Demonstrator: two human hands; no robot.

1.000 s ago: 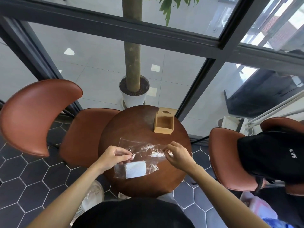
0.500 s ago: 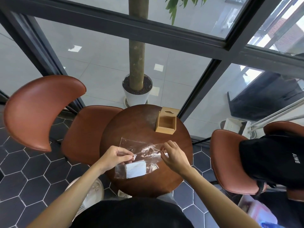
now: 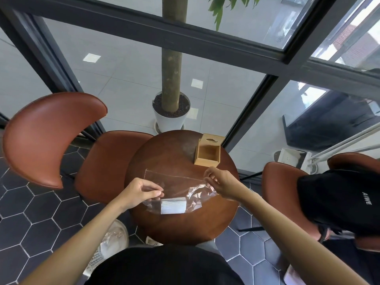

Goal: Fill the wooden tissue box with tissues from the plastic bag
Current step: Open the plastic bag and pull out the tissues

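Note:
A clear plastic bag (image 3: 176, 186) lies on the round wooden table (image 3: 181, 225), with a white stack of tissues (image 3: 173, 206) inside its near end. My left hand (image 3: 139, 192) pinches the bag's left edge. My right hand (image 3: 221, 185) pinches its right edge, where the film is crumpled. The open wooden tissue box (image 3: 208, 153) stands at the table's far right, just beyond my right hand, its inside showing nothing. Its lid (image 3: 211, 138) with a leaf-shaped slot stands tilted up behind it.
A brown leather chair (image 3: 61, 136) stands left of the table and another (image 3: 287, 194) at the right with a black bag (image 3: 339, 200) on it. A potted tree (image 3: 171, 112) stands behind the glass wall. A white shoe (image 3: 113, 239) rests on the hexagon tiles.
The bag's far flap has spread flat toward the box. My right hand has shifted slightly up and right along the bag's edge; the left hand keeps its pinch.

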